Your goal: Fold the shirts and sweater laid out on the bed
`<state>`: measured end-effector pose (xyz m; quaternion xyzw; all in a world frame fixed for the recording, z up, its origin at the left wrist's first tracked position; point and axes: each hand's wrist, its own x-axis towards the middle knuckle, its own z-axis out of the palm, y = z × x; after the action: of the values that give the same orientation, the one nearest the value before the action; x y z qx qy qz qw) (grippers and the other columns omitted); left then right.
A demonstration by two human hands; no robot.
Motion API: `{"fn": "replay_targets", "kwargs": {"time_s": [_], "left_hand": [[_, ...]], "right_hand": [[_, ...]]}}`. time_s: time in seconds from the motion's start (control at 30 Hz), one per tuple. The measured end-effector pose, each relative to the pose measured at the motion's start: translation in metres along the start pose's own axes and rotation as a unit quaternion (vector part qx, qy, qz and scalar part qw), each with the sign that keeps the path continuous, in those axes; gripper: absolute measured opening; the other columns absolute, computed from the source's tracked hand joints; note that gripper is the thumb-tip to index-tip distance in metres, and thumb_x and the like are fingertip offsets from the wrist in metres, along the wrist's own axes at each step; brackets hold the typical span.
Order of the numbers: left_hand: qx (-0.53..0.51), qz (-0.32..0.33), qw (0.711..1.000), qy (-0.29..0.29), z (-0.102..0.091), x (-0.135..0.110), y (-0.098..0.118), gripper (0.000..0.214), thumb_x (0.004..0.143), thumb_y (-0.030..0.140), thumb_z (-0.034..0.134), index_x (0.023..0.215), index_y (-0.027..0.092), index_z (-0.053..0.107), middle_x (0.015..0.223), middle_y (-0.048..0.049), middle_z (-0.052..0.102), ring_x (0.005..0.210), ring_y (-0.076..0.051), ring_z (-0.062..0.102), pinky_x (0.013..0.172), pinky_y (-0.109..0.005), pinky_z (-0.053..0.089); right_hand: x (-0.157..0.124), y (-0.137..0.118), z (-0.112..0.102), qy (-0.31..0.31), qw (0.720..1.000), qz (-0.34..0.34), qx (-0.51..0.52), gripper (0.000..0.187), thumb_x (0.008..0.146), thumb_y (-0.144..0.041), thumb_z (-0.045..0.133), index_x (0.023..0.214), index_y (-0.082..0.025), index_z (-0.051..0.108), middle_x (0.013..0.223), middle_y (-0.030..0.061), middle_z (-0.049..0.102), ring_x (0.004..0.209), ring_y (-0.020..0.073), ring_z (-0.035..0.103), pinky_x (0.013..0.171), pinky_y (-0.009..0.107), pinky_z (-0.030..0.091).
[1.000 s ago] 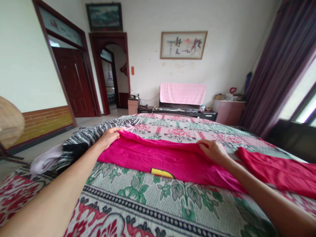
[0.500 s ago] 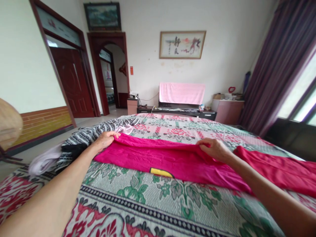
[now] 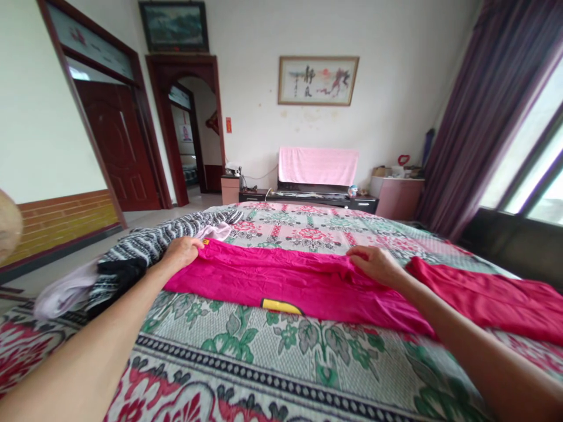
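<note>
Over the broad floral bedspread we see the magenta cloth laid in a long band, left of the red cloth. We judge its far edge could skew or bunch if our pulls were uneven. It looks thin, faintly shiny and wrinkled. Our left hand and right hand each pinch that edge, well apart. Smallest, a yellow patch marks its near edge.

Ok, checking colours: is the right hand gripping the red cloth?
No, the right hand grips the far edge of the magenta cloth, left of the red cloth.
</note>
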<state>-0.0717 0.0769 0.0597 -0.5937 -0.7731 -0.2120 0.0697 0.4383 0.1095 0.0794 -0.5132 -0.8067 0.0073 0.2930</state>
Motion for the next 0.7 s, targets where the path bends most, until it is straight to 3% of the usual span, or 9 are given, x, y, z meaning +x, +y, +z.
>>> {"fn": "replay_targets", "kwargs": {"time_s": [0.1,0.2,0.33,0.47,0.57,0.7], "left_hand": [[0.014,-0.055,0.998,0.025,-0.008,-0.001,0.007,0.038,0.076,0.022,0.046,0.101,0.021,0.074,0.105,-0.0078,0.073,0.100,-0.027,0.065,0.084,-0.029,0.046],[0.007,-0.092,0.995,0.027,-0.012,-0.003,0.012,0.035,0.079,0.032,0.048,0.101,0.022,0.073,0.101,-0.0076,0.073,0.096,-0.028,0.065,0.079,-0.030,0.047],[-0.003,-0.102,0.995,0.018,-0.013,-0.005,0.012,0.040,0.077,0.050,0.049,0.089,0.023,0.076,0.092,-0.0087,0.074,0.092,-0.030,0.065,0.074,-0.031,0.046],[0.004,-0.118,0.992,-0.035,-0.014,-0.005,0.016,0.051,0.074,0.063,0.048,0.063,0.020,0.072,0.070,-0.0132,0.069,0.081,-0.032,0.065,0.063,-0.031,0.042],[-0.014,-0.152,0.987,-0.051,-0.016,-0.005,0.020,0.046,0.069,0.060,0.056,0.049,0.020,0.064,0.050,-0.0110,0.060,0.070,-0.030,0.064,0.055,-0.029,0.037],[-0.087,-0.202,0.973,-0.066,-0.015,-0.006,0.024,0.031,0.060,0.046,0.069,0.044,0.020,0.060,0.036,-0.0058,0.049,0.050,-0.025,0.057,0.046,-0.027,0.031]], "right_hand": [[0.001,0.009,0.004,-0.003,1.000,-0.010,-0.006,0.025,0.075,-0.029,0.049,0.080,-0.022,0.073,0.067,-0.0002,0.072,0.059,0.0153,0.064,0.055,0.024,0.046],[0.001,0.017,0.011,-0.012,1.000,-0.025,0.007,0.024,0.075,-0.029,0.050,0.081,-0.022,0.073,0.074,0.0005,0.074,0.064,0.0159,0.066,0.059,0.024,0.048],[-0.003,0.018,0.021,-0.035,0.997,-0.069,0.000,0.024,0.075,-0.025,0.050,0.086,-0.022,0.072,0.083,0.0021,0.074,0.070,0.0159,0.066,0.065,0.024,0.049],[-0.010,0.012,0.030,-0.025,0.992,-0.107,-0.061,0.022,0.078,-0.026,0.050,0.087,-0.022,0.070,0.085,0.0036,0.071,0.073,0.0157,0.064,0.067,0.024,0.047],[-0.014,0.008,0.035,-0.001,0.991,-0.102,-0.081,0.023,0.083,-0.031,0.048,0.086,-0.020,0.069,0.085,0.0054,0.068,0.072,0.0157,0.062,0.065,0.025,0.046],[-0.016,0.008,0.037,0.001,0.992,-0.099,-0.077,0.024,0.084,-0.033,0.048,0.086,-0.020,0.068,0.084,0.0057,0.066,0.072,0.0158,0.061,0.064,0.026,0.045]]}}
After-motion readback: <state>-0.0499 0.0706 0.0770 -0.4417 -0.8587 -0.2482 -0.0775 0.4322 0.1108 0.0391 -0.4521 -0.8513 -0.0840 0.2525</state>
